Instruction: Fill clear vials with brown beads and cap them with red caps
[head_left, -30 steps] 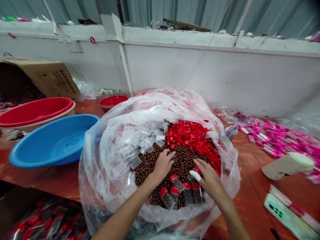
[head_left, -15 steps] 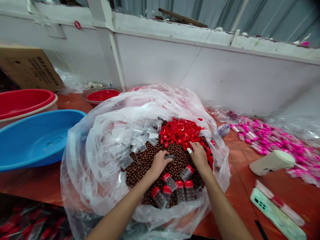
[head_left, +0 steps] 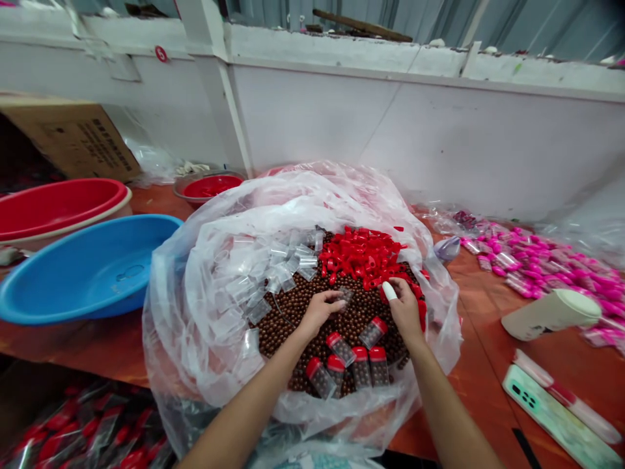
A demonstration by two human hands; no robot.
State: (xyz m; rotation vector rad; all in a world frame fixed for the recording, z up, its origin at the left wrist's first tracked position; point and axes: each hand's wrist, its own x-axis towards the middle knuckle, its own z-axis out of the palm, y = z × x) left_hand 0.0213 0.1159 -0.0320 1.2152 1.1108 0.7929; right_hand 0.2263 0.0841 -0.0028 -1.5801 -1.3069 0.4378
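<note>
My left hand (head_left: 319, 312) pinches a small clear plastic container (head_left: 346, 297) above a bed of brown beads (head_left: 288, 314). My right hand (head_left: 404, 307), with a white cover on one digit, is closed at the edge of a heap of red caps (head_left: 359, 253). A red cap (head_left: 383, 295) shows at its fingertips, partly hidden. Below my hands lie several bead-filled containers with red caps (head_left: 340, 348). Empty clear containers (head_left: 283, 267) are heaped left of the caps. A translucent plastic bag (head_left: 188, 293) surrounds all of this.
A blue basin (head_left: 92, 280) and a red basin (head_left: 63, 205) stand on the left. To the right are pink-capped containers (head_left: 541, 267), a cream tumbler (head_left: 549, 316) and a phone (head_left: 556, 417). Red-capped containers (head_left: 92, 430) fill the lower left. A carton (head_left: 78, 140) leans behind.
My right hand has drawn back slightly from the red heap, with a red cap at its fingertips. My left hand has turned the clear container. The view has shifted slightly.
</note>
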